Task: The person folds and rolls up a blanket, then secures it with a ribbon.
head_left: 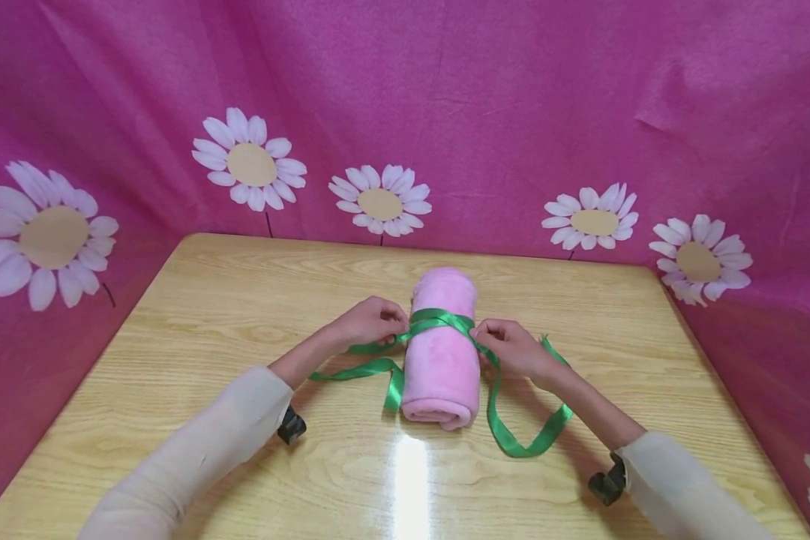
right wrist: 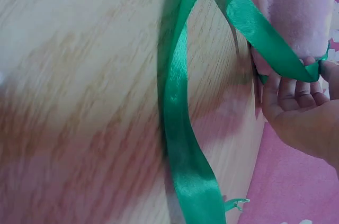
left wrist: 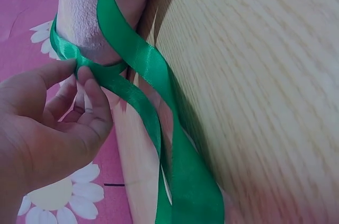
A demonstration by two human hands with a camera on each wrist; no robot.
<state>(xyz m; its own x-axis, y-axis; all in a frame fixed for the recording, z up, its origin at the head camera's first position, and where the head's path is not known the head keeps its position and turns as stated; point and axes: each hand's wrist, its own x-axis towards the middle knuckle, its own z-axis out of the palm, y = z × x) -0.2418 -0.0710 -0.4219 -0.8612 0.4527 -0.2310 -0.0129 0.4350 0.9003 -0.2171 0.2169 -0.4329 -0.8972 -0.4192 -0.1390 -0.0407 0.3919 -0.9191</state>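
Note:
A rolled pink towel (head_left: 442,375) lies lengthwise on the table, its coiled end facing me. Round its middle runs a green satin ribbon (head_left: 439,318), its strands crossing on top toward the right side. My left hand (head_left: 371,321) pinches the ribbon between thumb and fingertip at the roll's left side. On the opposite side my right hand (head_left: 513,346) pinches the ribbon close against the towel. In the left wrist view, two ribbon tails (left wrist: 153,75) trail past the hand. A long loop of ribbon (right wrist: 177,97) hangs from the right hand onto the table in the right wrist view.
The wooden table (head_left: 243,300) carries a bright light reflection in front of the roll. A magenta cloth (head_left: 486,112) printed with white daisies stands behind the table and along both sides. Black camera mounts (head_left: 292,426) sit at both wrists.

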